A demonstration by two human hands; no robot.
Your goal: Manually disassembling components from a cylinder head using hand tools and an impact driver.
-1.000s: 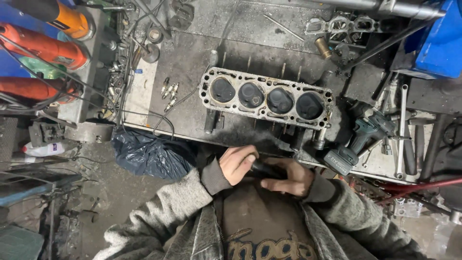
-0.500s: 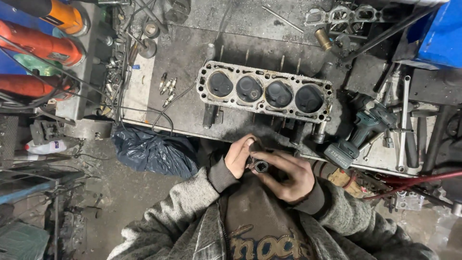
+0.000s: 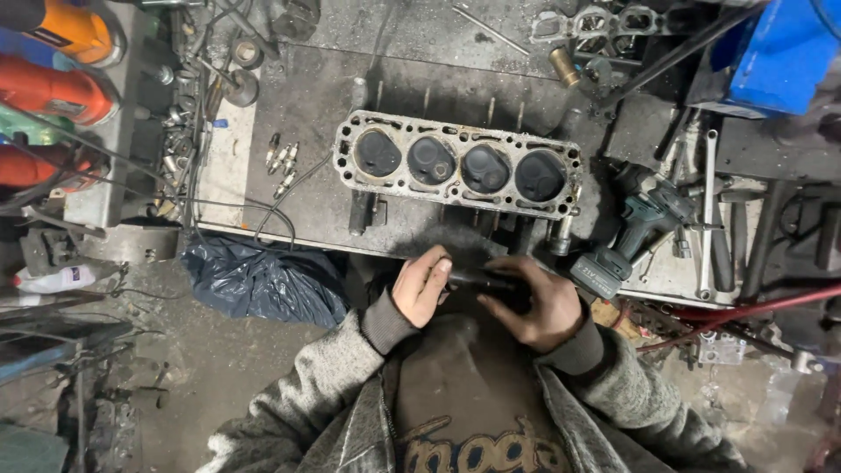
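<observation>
A: What do I have in the hands now?

B: I see my left hand (image 3: 420, 285) and my right hand (image 3: 539, 302) close together in front of my chest, just below the near edge of the workbench (image 3: 289, 131). Both are closed around one dark cylindrical part (image 3: 477, 279), which lies across between them. The left fingers (image 3: 438, 265) wrap its left end, the right hand grips its right end. What kind of part it is exactly, I cannot tell, it is dark and half covered.

A: And where is the cylinder head?

B: The cylinder head (image 3: 460, 166) lies flat in the middle of the workbench, near its near edge, with four round combustion chambers facing up. It is apart from my hands; I do not touch it.

A: What else is around?

B: A teal cordless impact wrench (image 3: 635, 229) lies just right of the cylinder head, at the near edge. Some spark plugs (image 3: 280, 162) lie to the left of the head, on the left part of the bench. A dark blue plastic bag (image 3: 263, 280) is on the floor under the left near corner, beside my left sleeve. Long wrenches (image 3: 708, 210) lie near the right edge
</observation>
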